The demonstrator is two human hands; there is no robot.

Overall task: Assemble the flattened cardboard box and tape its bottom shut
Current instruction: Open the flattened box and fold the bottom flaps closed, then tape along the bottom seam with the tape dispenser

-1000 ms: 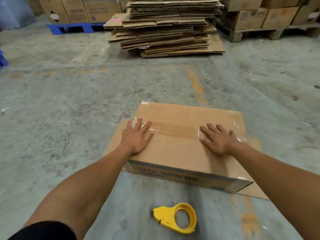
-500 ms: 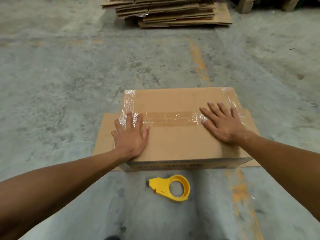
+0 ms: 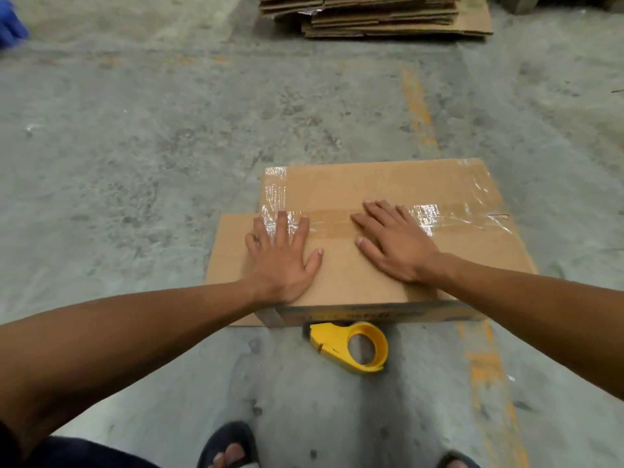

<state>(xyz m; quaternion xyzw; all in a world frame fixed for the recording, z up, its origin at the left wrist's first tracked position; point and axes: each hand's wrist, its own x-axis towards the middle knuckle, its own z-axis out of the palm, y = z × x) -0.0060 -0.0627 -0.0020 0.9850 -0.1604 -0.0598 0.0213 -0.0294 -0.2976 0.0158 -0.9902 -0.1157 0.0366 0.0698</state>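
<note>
Both hands flat on taped box bottom

Yellow tape dispenser (image 3: 349,346) lies on the floor just before the cardboard box (image 3: 388,265). Left hand (image 3: 283,261) and right hand (image 3: 395,244) press flat, fingers spread, on the clear tape (image 3: 439,214). Flattened cardboard stack (image 3: 381,15) lies beyond.

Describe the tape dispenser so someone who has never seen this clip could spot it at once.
Start at the cardboard box on the concrete floor, under both flat hands. Just in front of its near side, toward the person's sandalled feet, lies the tape dispenser. It is the only bright yellow thing there, a plastic ring with a wedge-shaped nose.
</note>
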